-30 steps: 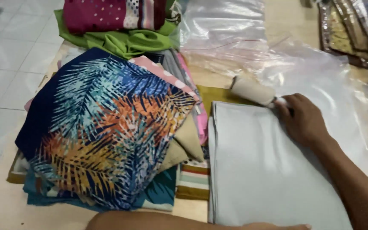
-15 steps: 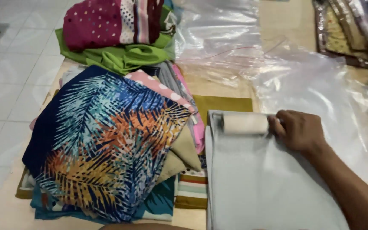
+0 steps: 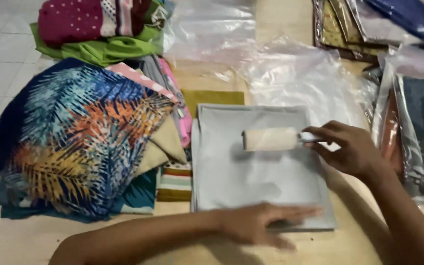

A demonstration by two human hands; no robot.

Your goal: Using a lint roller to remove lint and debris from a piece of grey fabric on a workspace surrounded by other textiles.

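A folded pale grey cloth [image 3: 251, 167] lies flat on the wooden surface in front of me. My right hand [image 3: 349, 149] grips the handle of a cream lint roller [image 3: 270, 139], whose roll rests across the upper middle of the cloth. My left hand [image 3: 266, 223] lies flat, fingers spread, pressing the cloth's near edge.
A stack of folded fabrics topped by a blue leaf-print piece [image 3: 79, 132] sits to the left. Green and maroon cloths [image 3: 94, 29] lie beyond it. Clear plastic bags [image 3: 295, 78] spread behind the grey cloth. Bagged fabrics [image 3: 418, 127] stand at the right.
The roller has moved from the cloth's far edge down toward its middle. My left hand has come in and now presses the near edge.
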